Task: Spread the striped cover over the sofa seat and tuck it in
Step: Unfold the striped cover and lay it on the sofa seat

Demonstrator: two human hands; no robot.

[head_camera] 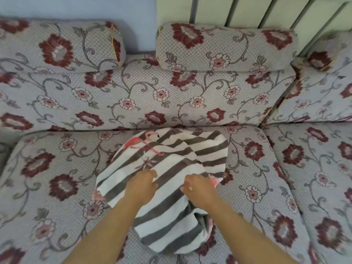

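Observation:
The striped cover [171, 153], grey and white with pink flamingo prints, lies bunched in a heap on the middle of the floral sofa seat [57, 187]. My left hand [142, 184] rests on its near middle with fingers curled into the fabric. My right hand [198, 187] is beside it, fingers closed on a fold of the cover. Part of the cover hangs folded under my right forearm toward the seat's front edge.
The floral backrest [152, 98] runs behind the seat, with two bolster cushions [57, 44] [224, 46] on top. Another seat cushion [314, 168] adjoins on the right. A metal railing [266, 14] stands behind the sofa.

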